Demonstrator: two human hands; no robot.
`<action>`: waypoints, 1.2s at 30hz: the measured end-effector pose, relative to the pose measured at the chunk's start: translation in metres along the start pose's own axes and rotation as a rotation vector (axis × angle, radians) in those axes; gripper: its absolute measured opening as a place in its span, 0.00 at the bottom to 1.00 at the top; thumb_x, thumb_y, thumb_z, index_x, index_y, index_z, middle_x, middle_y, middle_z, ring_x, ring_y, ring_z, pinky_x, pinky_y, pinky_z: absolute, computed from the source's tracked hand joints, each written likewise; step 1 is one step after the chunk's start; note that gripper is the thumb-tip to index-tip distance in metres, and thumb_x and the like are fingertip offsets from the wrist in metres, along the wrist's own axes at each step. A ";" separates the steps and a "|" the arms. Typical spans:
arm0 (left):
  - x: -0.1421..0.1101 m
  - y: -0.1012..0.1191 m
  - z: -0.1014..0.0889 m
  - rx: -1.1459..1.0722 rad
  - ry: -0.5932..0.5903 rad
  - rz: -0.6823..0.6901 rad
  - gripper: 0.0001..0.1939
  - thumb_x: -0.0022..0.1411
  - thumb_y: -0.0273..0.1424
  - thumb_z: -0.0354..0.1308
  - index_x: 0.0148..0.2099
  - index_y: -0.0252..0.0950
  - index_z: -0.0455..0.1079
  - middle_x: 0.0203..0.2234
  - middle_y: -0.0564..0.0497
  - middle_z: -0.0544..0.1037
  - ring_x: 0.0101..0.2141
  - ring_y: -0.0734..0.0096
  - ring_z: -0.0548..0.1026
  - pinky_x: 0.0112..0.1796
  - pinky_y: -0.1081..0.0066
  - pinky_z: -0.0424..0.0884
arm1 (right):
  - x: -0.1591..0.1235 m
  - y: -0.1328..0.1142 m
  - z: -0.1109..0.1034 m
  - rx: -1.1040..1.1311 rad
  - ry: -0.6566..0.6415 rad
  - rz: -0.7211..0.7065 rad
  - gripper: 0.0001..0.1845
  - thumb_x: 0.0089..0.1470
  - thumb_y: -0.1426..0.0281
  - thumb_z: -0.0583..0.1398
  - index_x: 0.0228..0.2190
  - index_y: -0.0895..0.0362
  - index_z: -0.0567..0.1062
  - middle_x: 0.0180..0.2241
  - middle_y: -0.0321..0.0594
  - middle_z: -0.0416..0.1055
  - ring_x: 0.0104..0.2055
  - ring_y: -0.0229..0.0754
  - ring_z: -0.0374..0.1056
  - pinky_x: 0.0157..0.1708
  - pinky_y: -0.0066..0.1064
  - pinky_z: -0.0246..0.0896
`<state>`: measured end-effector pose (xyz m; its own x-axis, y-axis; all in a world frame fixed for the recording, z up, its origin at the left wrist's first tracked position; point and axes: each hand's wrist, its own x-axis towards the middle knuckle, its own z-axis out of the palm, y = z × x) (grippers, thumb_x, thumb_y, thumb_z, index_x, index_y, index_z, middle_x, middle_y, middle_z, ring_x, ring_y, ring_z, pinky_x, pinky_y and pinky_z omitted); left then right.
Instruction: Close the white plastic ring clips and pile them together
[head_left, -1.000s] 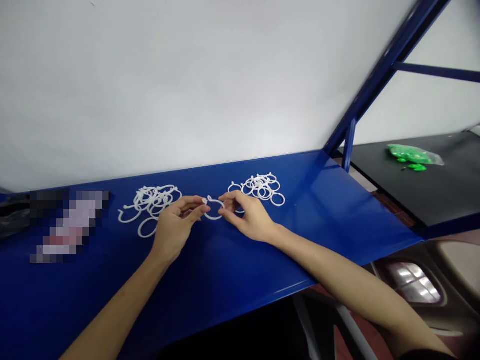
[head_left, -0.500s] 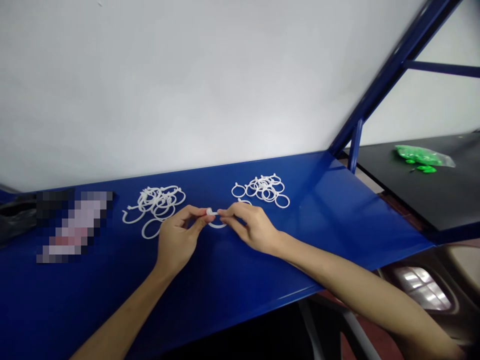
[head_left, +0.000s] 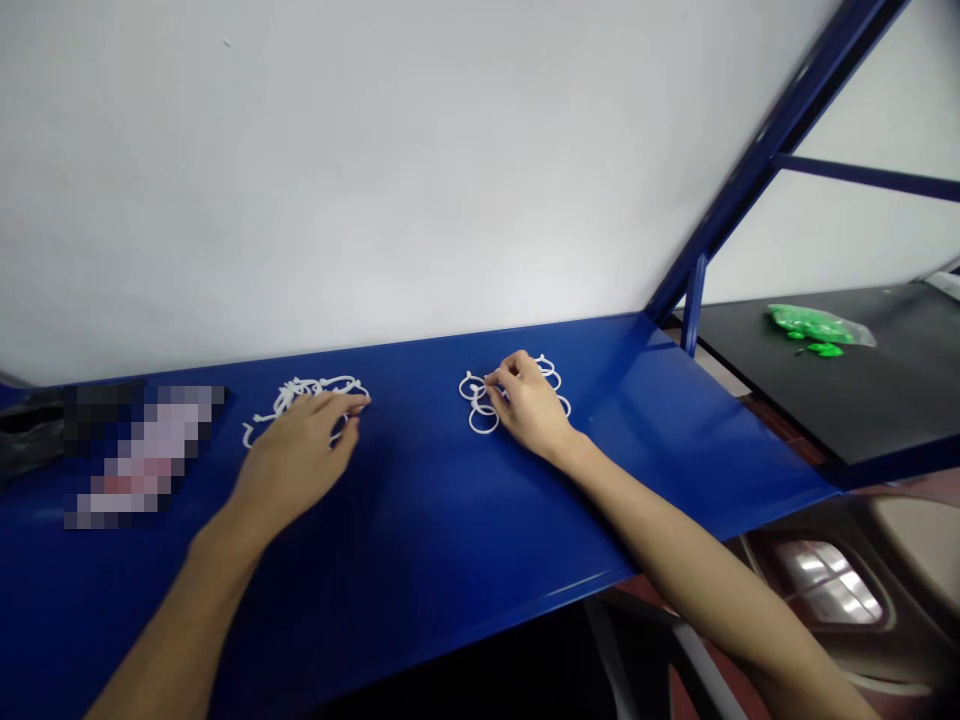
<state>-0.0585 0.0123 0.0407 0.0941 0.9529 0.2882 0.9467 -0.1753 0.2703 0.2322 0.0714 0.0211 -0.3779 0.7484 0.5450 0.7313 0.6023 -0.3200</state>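
Observation:
My left hand (head_left: 304, 450) is over a loose pile of white plastic rings (head_left: 296, 390), palm down and covering much of it. Its thumb and forefinger are apart at the pile's right side, with a ring edge near the fingertip. Further right, my right hand (head_left: 531, 405) is at a second group of white rings with small knobs (head_left: 484, 418). Its thumb and fingertips are pinched together on a white ring, mostly hidden among the others. Parts of this group show on both sides of the hand.
Both groups lie on a blue tabletop (head_left: 420, 520) against a pale wall (head_left: 420, 180). At the left are a black bag (head_left: 34, 440) and a blurred-out packet (head_left: 150, 450). A bag of green pieces (head_left: 817, 325) lies on a black table beyond the blue frame (head_left: 720, 220).
The hands have parted from the ring they held together between the piles. My left hand has moved left over the left pile; my right hand has moved right, to the right group.

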 end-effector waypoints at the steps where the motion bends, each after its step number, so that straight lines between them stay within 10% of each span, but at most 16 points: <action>1: -0.001 -0.011 -0.004 0.059 -0.071 -0.034 0.18 0.64 0.35 0.48 0.51 0.39 0.73 0.48 0.41 0.78 0.50 0.47 0.73 0.49 0.50 0.70 | 0.001 0.007 -0.001 -0.058 -0.004 0.014 0.09 0.62 0.73 0.57 0.38 0.59 0.78 0.41 0.50 0.66 0.42 0.48 0.64 0.43 0.43 0.69; 9: -0.007 -0.041 -0.009 0.221 -0.282 -0.001 0.15 0.63 0.34 0.48 0.45 0.38 0.73 0.44 0.43 0.79 0.46 0.47 0.76 0.43 0.54 0.70 | 0.002 0.009 -0.009 -0.154 0.110 0.003 0.12 0.63 0.69 0.57 0.43 0.58 0.79 0.46 0.52 0.65 0.46 0.53 0.62 0.45 0.49 0.67; 19: -0.007 -0.021 0.002 0.079 -0.155 0.003 0.12 0.60 0.37 0.52 0.45 0.43 0.70 0.37 0.46 0.79 0.41 0.49 0.76 0.43 0.53 0.69 | -0.004 -0.018 -0.010 -0.066 0.038 -0.133 0.12 0.65 0.68 0.56 0.43 0.58 0.78 0.47 0.52 0.67 0.48 0.52 0.63 0.49 0.48 0.65; 27: -0.018 0.044 0.005 -0.313 0.139 0.136 0.14 0.62 0.36 0.57 0.50 0.42 0.68 0.36 0.52 0.77 0.38 0.65 0.75 0.43 0.64 0.71 | -0.018 -0.051 -0.006 0.387 -0.288 -0.197 0.17 0.65 0.63 0.59 0.52 0.57 0.71 0.45 0.45 0.73 0.47 0.45 0.71 0.48 0.39 0.70; 31: -0.022 0.061 0.016 -0.493 0.178 -0.015 0.13 0.61 0.37 0.60 0.47 0.41 0.69 0.31 0.55 0.75 0.33 0.69 0.74 0.40 0.68 0.72 | -0.022 -0.059 -0.002 0.537 -0.382 -0.097 0.24 0.58 0.62 0.66 0.53 0.56 0.69 0.43 0.42 0.76 0.45 0.44 0.74 0.45 0.38 0.71; 36: -0.021 0.058 0.026 -0.779 0.111 -0.238 0.16 0.59 0.43 0.63 0.45 0.39 0.70 0.30 0.55 0.73 0.32 0.72 0.73 0.35 0.71 0.71 | -0.021 -0.058 0.003 0.693 -0.339 0.047 0.08 0.61 0.70 0.61 0.43 0.56 0.71 0.33 0.35 0.76 0.34 0.37 0.74 0.37 0.30 0.70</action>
<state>0.0023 -0.0110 0.0266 -0.1517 0.9634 0.2209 0.4488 -0.1320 0.8838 0.1959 0.0210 0.0260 -0.5900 0.7546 0.2871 0.2710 0.5200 -0.8100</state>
